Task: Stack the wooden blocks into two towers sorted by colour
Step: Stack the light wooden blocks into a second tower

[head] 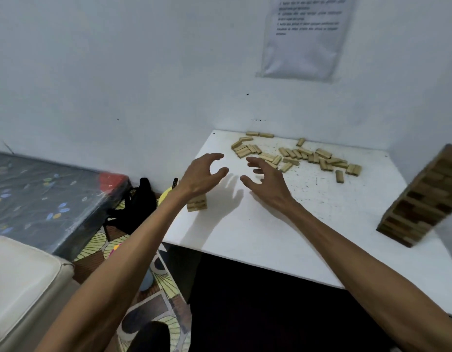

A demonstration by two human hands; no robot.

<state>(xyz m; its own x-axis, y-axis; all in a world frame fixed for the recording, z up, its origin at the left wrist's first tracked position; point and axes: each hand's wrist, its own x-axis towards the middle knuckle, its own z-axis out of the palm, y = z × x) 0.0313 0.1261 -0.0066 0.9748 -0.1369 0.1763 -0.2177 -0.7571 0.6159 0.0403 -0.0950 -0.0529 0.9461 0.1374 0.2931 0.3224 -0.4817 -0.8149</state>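
Several light wooden blocks (298, 154) lie scattered along the far edge of the white table (270, 240). A short stack of light blocks (197, 203) stands near the table's left edge, partly hidden under my left wrist. A tall tower of darker and mixed brown blocks (423, 196) stands at the right edge. My left hand (202, 174) hovers above the table with fingers spread and bent, holding nothing. My right hand (264, 179) hovers beside it, fingers spread toward the loose blocks, also holding nothing.
A white wall with a taped paper sheet (303, 36) rises behind the table. A dark patterned mattress (42, 191) lies to the left, with a black bag (136, 207) between it and the table. A white cushion (19, 275) is at lower left.
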